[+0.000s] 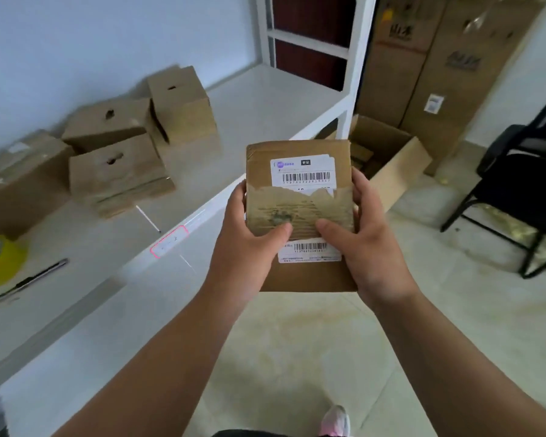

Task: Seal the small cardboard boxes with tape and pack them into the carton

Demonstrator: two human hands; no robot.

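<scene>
**While my left hand [249, 247] and right hand [368, 247] grip it, the small box [297, 203] hangs above the floor**

Since my thumbs press on its torn, labelled top face and my fingers curl round both its sides, the small box is clamped between both hands in front of me, just off the edge of the white table [249, 99]. Beyond it the open carton [404, 162] stands on the floor by the shelf leg. More small cardboard boxes [117, 146] are piled on the table near the wall. Nearer me lie a yellow tape roll [4, 266] and a slim dark cutter [29, 280] just beside it.
</scene>
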